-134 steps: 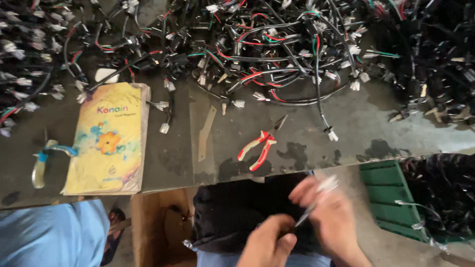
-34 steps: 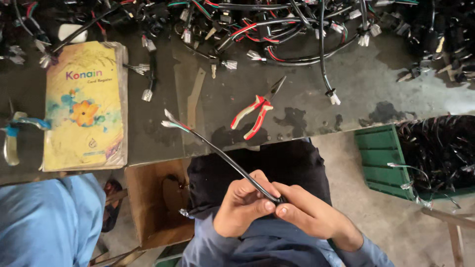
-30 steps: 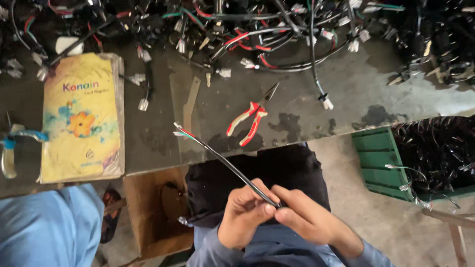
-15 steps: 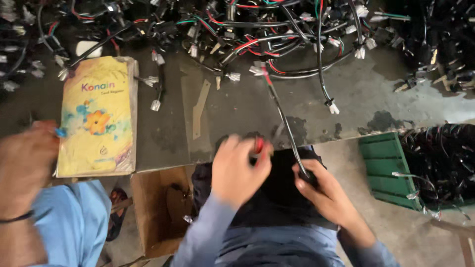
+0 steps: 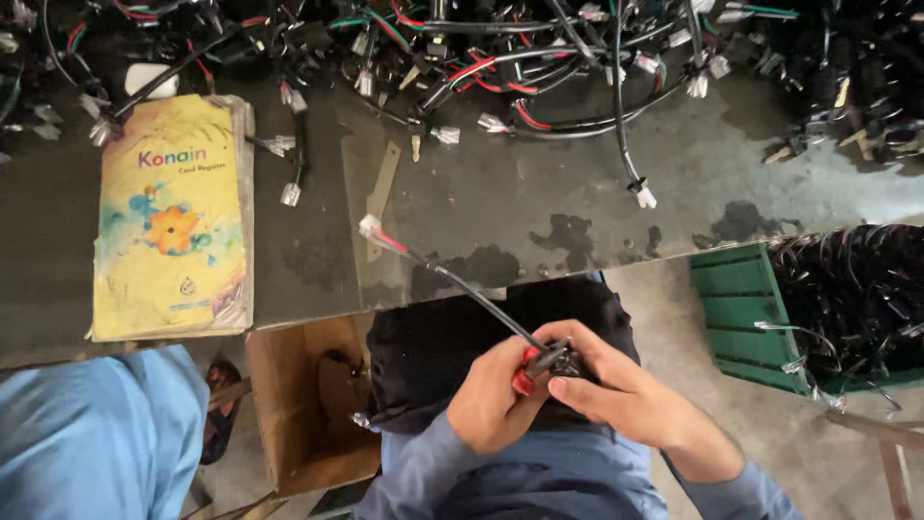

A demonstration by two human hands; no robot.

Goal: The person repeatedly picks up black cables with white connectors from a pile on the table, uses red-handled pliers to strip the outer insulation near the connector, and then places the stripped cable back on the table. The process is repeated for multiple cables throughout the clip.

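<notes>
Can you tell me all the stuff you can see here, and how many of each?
wire harness in hand: one, black with a white plug end, reaching from both hands up over the table edge
pliers: one, red handles, in the left hand
wire pile: many, black, red and white, along the table's far side
book: one, yellow, on the table at left
table: one, dark grey
cardboard box: one, brown, under the table
crate: one, green, at right, full of wires
left hand: grips pliers
right hand: pinches the harness

Bare left hand (image 5: pixel 491 400) and right hand (image 5: pixel 616 395), long blue sleeves, dark cloth over the lap.
</notes>
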